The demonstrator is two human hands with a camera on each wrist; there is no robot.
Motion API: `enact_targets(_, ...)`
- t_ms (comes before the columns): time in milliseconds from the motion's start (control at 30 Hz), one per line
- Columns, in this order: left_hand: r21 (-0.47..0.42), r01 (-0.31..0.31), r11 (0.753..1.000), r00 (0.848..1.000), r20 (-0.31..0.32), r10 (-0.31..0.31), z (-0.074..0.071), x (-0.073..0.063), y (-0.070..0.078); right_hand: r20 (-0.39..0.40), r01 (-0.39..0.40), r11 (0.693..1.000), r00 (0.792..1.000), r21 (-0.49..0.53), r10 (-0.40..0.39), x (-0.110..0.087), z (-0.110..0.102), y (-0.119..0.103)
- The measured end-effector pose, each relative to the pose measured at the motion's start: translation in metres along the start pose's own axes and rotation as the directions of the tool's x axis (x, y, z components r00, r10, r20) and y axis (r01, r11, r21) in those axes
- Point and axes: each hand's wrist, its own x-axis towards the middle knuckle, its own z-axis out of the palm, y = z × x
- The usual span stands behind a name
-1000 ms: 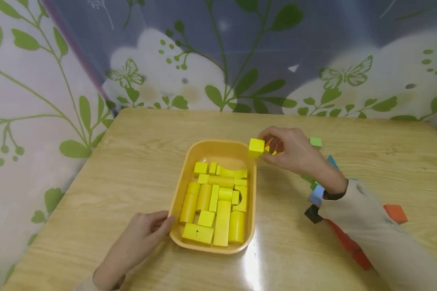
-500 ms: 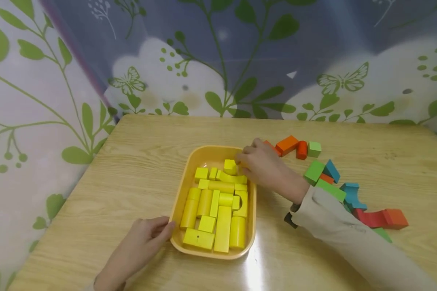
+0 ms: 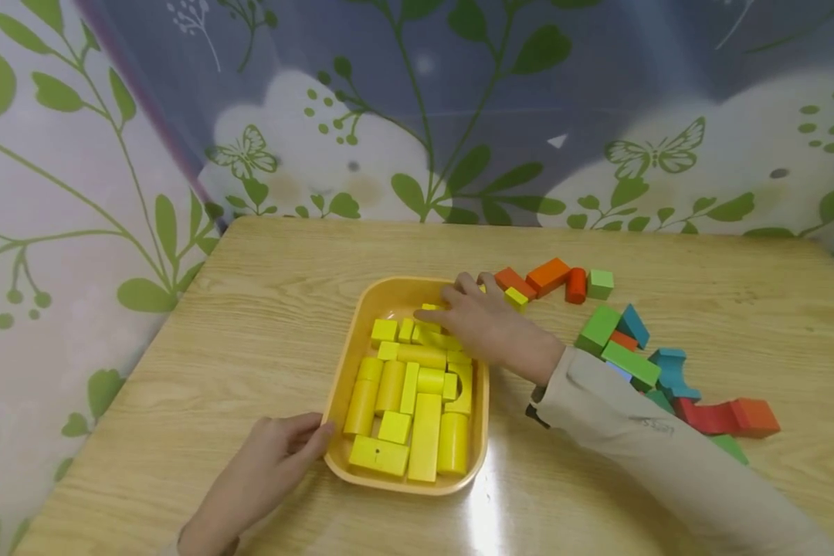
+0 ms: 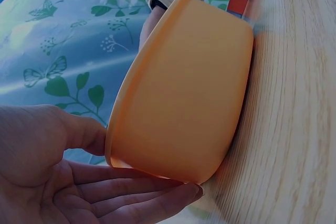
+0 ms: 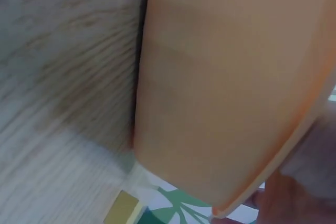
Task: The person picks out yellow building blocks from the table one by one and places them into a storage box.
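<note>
A yellow-orange plastic tray (image 3: 406, 488) stands on the wooden table, holding several yellow toy blocks (image 3: 424, 436). At its near left corner my left hand (image 3: 267, 459) holds it; in the left wrist view the thumb lies at the rim and the fingers lie along the outer wall (image 4: 178, 98). My right hand (image 3: 486, 324) reaches over the far right corner with spread fingers. Its thumb side touches or covers a yellow cube (image 3: 429, 307) inside the tray. Part of that cube is hidden by the hand. In the right wrist view the fingers are blurred at the rim.
Beyond the right hand a small yellow block (image 3: 516, 299) lies by orange-red blocks (image 3: 547, 276) and a light green cube (image 3: 601, 284). Farther right are green blocks (image 3: 631, 364), a blue arched block (image 3: 672, 374) and red blocks (image 3: 709, 417). A patterned wall covering (image 3: 417, 108) backs the table.
The right hand carried a yellow cube leftward into the tray and set it down at the far end; its fingers have since spread. The left hand has stayed on the tray.
</note>
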Motion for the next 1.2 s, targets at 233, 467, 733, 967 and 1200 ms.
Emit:
enact_targets(233,-0.01,0.019,1.0,1.0,-0.005,-0.019,0.001,0.0,0.0,-0.053,-0.003,1.0,0.999,0.025,0.004,-0.002,0.002,0.002)
enact_targets(467,-0.012,0.017,1.0,1.0,0.006,-0.017,0.001,-0.001,-0.001,-0.256,0.025,0.968,0.966,0.251,0.041,-0.012,0.002,0.025)
enact_targets(733,0.014,-0.03,0.999,1.0,-0.003,0.03,-0.002,0.0,-0.001,-0.105,-0.252,0.884,0.943,0.394,0.316,-0.036,0.019,0.064)
enact_targets(967,-0.009,-0.027,1.0,1.0,0.003,0.027,-0.001,0.0,-0.003,-0.136,-0.238,0.88,0.939,0.41,0.317,-0.028,0.037,0.062)
enact_targets(1200,0.001,-0.085,0.996,0.996,0.009,0.085,-0.001,0.001,-0.003,-0.371,-0.076,0.862,0.881,0.5,0.293,-0.034,-0.004,0.051)
